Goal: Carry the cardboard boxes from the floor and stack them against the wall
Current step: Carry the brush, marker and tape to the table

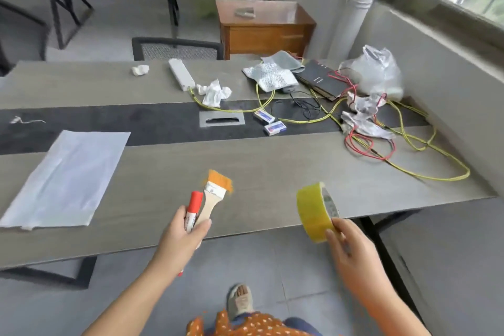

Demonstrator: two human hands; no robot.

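No cardboard box shows in the head view. My left hand (184,232) grips a red marker (193,206) and a wooden paintbrush with orange bristles (215,191) together, held over the near edge of the grey table (272,161). My right hand (351,251) pinches a roll of yellow tape (316,211) by its lower rim, lifted just above the table's front edge.
On the table lie a white sheet (68,177), crumpled tissues (215,91), two small boxes (268,123), yellow and red cables (381,142), a black notebook (324,82) and a plastic bag (377,71). A wooden cabinet (266,27) and a chair (177,49) stand behind. The wall runs along the right.
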